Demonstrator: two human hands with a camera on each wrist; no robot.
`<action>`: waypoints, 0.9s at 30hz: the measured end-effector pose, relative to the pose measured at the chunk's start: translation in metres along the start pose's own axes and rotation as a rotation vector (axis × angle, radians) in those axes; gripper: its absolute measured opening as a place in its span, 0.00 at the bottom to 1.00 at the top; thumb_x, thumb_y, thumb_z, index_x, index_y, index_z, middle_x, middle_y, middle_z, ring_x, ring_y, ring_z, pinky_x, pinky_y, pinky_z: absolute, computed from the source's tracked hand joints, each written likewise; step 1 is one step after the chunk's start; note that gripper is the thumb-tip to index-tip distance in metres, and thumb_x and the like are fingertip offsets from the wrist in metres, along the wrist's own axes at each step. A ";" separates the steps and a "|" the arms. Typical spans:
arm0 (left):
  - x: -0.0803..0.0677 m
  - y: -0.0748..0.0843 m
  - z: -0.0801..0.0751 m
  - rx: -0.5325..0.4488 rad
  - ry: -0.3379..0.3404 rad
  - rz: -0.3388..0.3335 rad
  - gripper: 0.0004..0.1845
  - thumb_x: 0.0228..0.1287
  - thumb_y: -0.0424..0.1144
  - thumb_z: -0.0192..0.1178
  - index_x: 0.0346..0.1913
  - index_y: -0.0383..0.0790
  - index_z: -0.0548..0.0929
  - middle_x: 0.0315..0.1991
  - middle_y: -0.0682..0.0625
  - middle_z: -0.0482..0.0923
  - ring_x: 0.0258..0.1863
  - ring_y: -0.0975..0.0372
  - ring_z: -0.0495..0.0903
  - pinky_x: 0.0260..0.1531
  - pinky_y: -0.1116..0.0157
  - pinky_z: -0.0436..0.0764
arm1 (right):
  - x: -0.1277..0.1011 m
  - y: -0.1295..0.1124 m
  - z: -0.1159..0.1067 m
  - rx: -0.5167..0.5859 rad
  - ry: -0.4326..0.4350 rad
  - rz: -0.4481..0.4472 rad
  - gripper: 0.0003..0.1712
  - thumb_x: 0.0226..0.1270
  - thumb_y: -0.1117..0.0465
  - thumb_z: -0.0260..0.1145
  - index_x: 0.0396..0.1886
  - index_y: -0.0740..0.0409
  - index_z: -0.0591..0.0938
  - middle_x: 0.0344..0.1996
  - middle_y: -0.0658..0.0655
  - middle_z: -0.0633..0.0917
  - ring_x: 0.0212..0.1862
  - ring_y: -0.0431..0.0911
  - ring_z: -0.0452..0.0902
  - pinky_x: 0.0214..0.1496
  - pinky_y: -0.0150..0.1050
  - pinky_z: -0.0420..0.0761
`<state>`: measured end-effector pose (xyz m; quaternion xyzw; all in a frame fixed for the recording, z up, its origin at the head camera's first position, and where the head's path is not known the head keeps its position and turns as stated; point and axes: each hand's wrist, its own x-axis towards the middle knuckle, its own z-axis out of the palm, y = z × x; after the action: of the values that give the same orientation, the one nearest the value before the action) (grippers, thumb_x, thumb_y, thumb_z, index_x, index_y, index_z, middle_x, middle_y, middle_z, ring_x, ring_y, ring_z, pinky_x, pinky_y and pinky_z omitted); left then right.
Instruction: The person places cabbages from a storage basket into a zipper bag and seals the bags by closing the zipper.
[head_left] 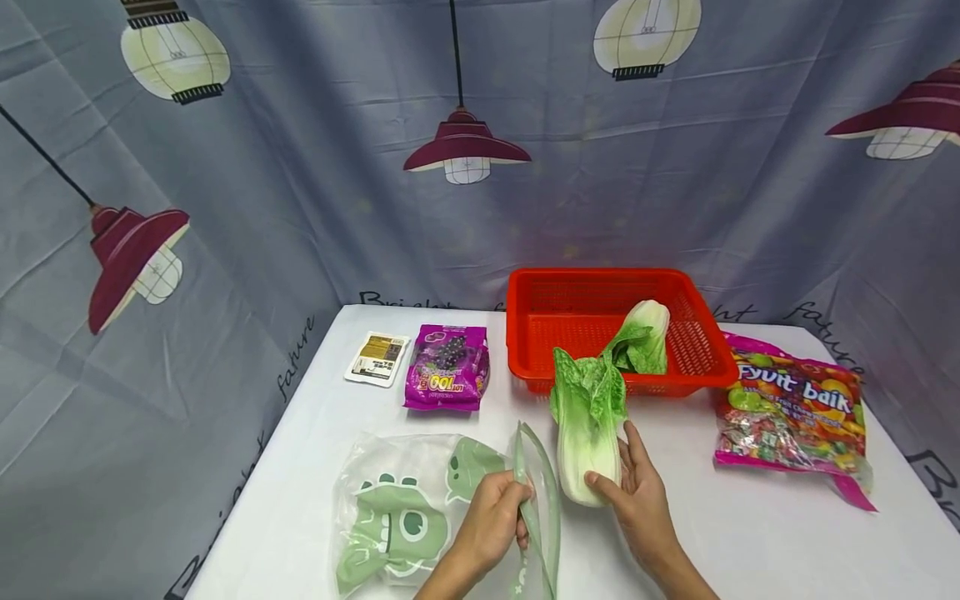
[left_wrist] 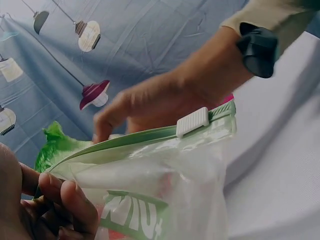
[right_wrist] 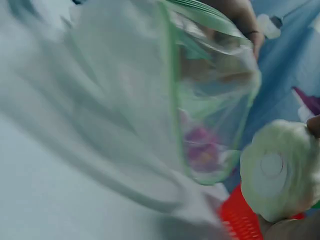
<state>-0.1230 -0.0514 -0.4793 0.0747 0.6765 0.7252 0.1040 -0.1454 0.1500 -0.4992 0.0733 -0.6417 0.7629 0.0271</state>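
A clear zip bag (head_left: pixel 420 508) printed with green dinosaurs lies on the white table (head_left: pixel 750 542). My left hand (head_left: pixel 491 517) pinches its green zipper rim (head_left: pixel 534 492) and holds the mouth up. In the left wrist view the bag's rim (left_wrist: pixel 140 140) and white slider (left_wrist: pixel 192 121) show, with my left hand's fingers (left_wrist: pixel 65 200) curled on the edge. My right hand (head_left: pixel 637 487) grips the white base of a bok choy (head_left: pixel 588 421) just right of the bag's mouth. The right wrist view shows the cut stem end of the bok choy (right_wrist: pixel 277 167) beside the open bag (right_wrist: pixel 200 110).
A red basket (head_left: pixel 562 312) at the back holds another bok choy (head_left: pixel 645 337). A purple snack pouch (head_left: pixel 447 367) and a small white packet (head_left: pixel 377 358) lie at the back left. A large candy bag (head_left: pixel 795 412) lies at the right.
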 end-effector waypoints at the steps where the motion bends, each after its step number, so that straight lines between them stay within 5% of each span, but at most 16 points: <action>1: 0.000 0.000 0.000 -0.003 -0.001 0.005 0.11 0.63 0.29 0.46 0.23 0.33 0.72 0.08 0.54 0.65 0.06 0.68 0.67 0.10 0.73 0.71 | -0.002 0.005 0.001 0.041 -0.001 0.019 0.56 0.59 0.80 0.62 0.75 0.70 0.34 0.71 0.76 0.51 0.63 0.32 0.66 0.60 0.28 0.69; 6: 0.001 -0.002 0.001 0.011 0.000 0.026 0.12 0.63 0.29 0.47 0.23 0.31 0.72 0.08 0.54 0.65 0.06 0.68 0.67 0.10 0.73 0.72 | -0.007 0.020 0.010 0.112 -0.023 0.104 0.54 0.56 0.79 0.65 0.75 0.71 0.42 0.72 0.72 0.53 0.62 0.32 0.69 0.60 0.32 0.72; 11: 0.002 -0.004 0.002 0.042 0.009 0.053 0.13 0.65 0.30 0.47 0.27 0.22 0.74 0.08 0.55 0.65 0.06 0.67 0.67 0.09 0.70 0.74 | -0.012 0.026 0.025 0.094 0.058 0.140 0.46 0.57 0.78 0.67 0.71 0.64 0.52 0.63 0.63 0.62 0.58 0.40 0.74 0.55 0.34 0.78; 16: 0.002 -0.003 0.002 0.046 0.001 0.071 0.13 0.66 0.29 0.46 0.27 0.23 0.75 0.08 0.53 0.66 0.07 0.67 0.67 0.10 0.71 0.73 | -0.018 0.028 0.040 0.075 0.136 0.130 0.40 0.64 0.73 0.63 0.67 0.59 0.49 0.58 0.62 0.60 0.55 0.39 0.74 0.54 0.31 0.77; 27: -0.001 -0.004 0.003 -0.016 -0.032 0.174 0.15 0.67 0.29 0.43 0.26 0.21 0.72 0.08 0.40 0.62 0.08 0.68 0.67 0.09 0.69 0.74 | -0.021 0.032 0.050 -0.150 0.256 0.236 0.46 0.61 0.61 0.73 0.67 0.60 0.52 0.58 0.65 0.68 0.54 0.49 0.73 0.48 0.30 0.79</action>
<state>-0.1210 -0.0486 -0.4832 0.1440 0.6599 0.7356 0.0519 -0.1255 0.0966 -0.5253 -0.1021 -0.6922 0.7140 0.0243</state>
